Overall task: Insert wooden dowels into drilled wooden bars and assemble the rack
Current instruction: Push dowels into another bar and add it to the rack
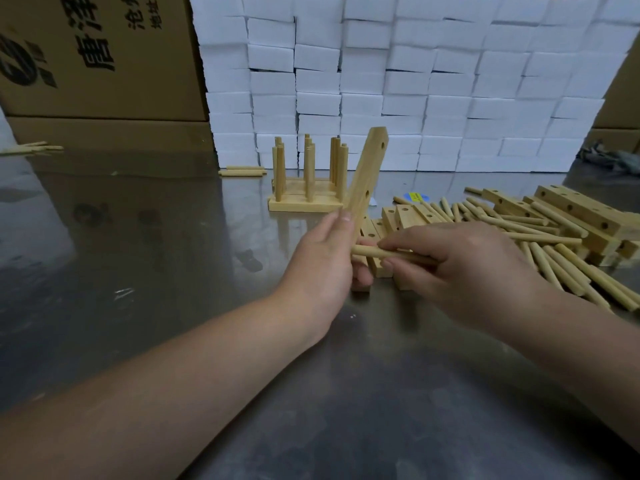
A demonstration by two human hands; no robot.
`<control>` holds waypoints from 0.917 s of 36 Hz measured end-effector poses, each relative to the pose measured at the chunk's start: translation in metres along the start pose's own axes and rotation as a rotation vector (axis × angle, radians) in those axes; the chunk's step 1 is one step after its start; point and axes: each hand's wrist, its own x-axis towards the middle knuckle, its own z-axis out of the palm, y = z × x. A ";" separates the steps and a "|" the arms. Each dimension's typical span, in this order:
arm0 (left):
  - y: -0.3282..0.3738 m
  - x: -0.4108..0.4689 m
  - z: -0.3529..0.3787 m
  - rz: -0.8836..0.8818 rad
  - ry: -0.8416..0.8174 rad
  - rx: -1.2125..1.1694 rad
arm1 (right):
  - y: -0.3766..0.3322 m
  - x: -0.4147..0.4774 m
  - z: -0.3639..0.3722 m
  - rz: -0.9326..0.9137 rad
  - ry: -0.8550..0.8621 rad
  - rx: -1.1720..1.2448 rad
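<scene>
My left hand point(325, 251) grips the tilted bar point(365, 174) — my right hand point(450, 261) pinches a dowel point(372, 251) against its lower end.

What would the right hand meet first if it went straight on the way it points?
The right hand points left; its dowel would probably meet first the tilted drilled bar gripped by the left hand, whose fingers lie close, so depth leaves doubt.
</scene>
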 end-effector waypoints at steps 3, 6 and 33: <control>-0.002 0.000 0.000 0.027 0.037 0.050 | 0.001 -0.001 0.000 -0.014 -0.014 0.022; 0.000 0.001 0.003 0.048 0.091 0.015 | -0.002 -0.001 0.001 -0.015 -0.022 0.011; -0.004 0.008 -0.003 0.098 0.211 0.123 | 0.027 0.003 -0.007 0.485 0.043 0.310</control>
